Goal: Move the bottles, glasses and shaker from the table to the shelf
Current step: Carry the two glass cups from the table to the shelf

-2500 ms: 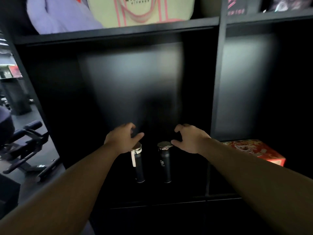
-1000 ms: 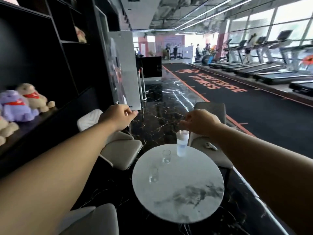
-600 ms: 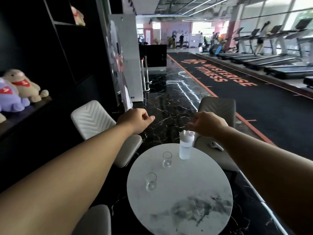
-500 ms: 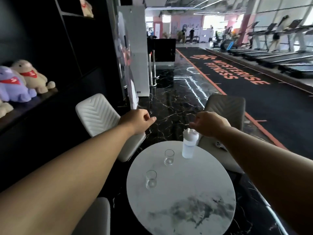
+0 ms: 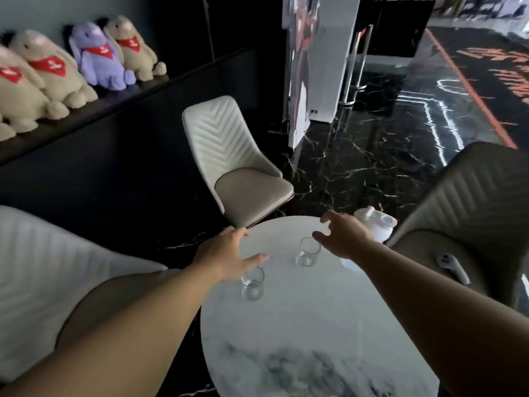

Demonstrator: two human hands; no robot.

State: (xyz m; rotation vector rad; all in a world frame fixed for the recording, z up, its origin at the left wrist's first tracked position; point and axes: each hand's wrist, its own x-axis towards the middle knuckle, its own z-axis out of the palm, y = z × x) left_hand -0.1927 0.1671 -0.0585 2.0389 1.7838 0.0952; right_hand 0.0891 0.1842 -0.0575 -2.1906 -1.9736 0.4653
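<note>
I have closed in on the round table: left hand and right hand, both spread and empty, now hover over its two glasses; shaker at its far edge.

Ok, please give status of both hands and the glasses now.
Left hand open above near clear glass. Right hand open by far clear glass. White plastic shaker behind. Nothing blocking.

To my left, plush rabbits with red bandanas line a dark ledge. A cream chair faces me; a white controller lies on another chair.
</note>
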